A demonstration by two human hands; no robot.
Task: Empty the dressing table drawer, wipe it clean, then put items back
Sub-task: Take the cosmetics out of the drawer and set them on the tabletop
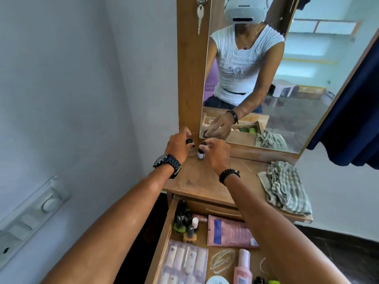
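Both hands are at the back left corner of the wooden dressing table top point(201, 181), by the mirror's base. My left hand point(179, 145) pinches a small black-capped bottle point(189, 142). My right hand point(217, 153) holds another small bottle point(200, 154) by its black cap, its base at the table top. Below, the drawer point(164, 242) stands open and holds several nail polish bottles point(185, 223), a pink sachet point(229, 232), a clear pack of small tubes point(184, 261), a pink bottle point(243, 267) and hair ties point(222, 260).
A checked green-and-white cloth point(285, 187) lies crumpled on the right of the table top. The mirror point(276, 78) rises behind, with keys point(200, 13) hanging on its wooden frame. A wall and switch panel point(30, 220) are to the left, a dark curtain point(352, 111) to the right.
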